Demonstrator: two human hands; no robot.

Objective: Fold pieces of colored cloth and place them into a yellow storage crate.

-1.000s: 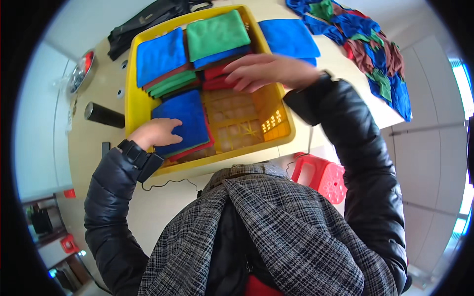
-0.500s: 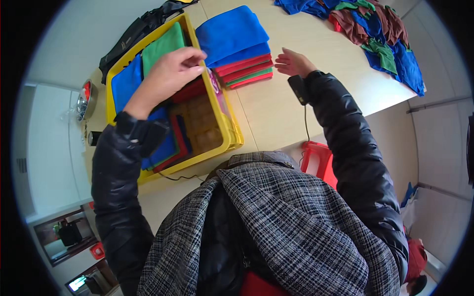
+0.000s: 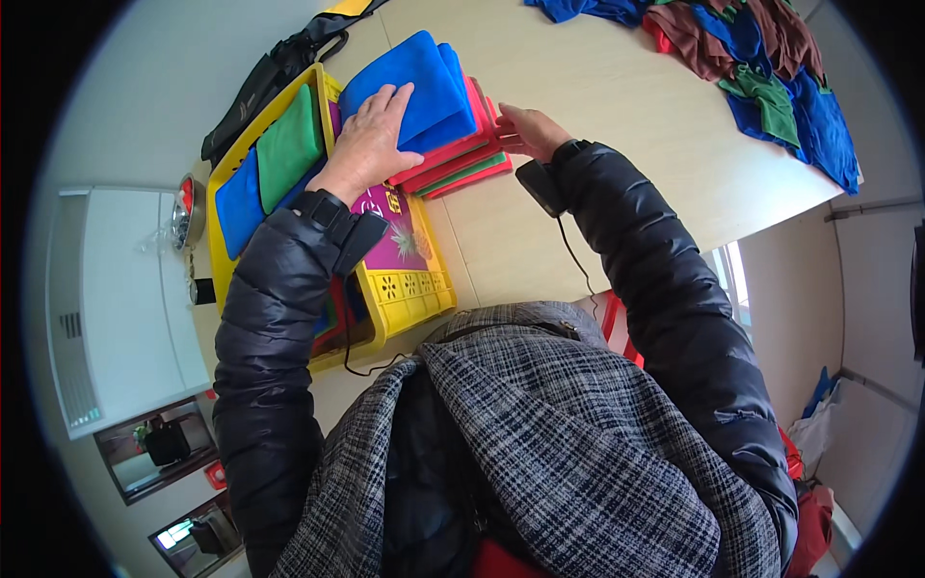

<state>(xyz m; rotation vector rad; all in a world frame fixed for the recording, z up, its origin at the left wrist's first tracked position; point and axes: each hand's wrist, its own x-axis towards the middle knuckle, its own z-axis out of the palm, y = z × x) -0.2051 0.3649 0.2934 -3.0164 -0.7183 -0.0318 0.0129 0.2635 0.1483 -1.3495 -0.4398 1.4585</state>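
The left hand (image 3: 371, 144) lies loosely spread on the stack of folded cloths (image 3: 409, 82), which sits on the counter (image 3: 588, 207) beside the yellow basket (image 3: 414, 306), while the right hand (image 3: 535, 133), fingers (image 3: 507, 127) half-curled, flanks its right side, contact unclear

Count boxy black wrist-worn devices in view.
2: a boxy black device worn just behind the left hand, another device just behind the right hand. Others may be hidden.
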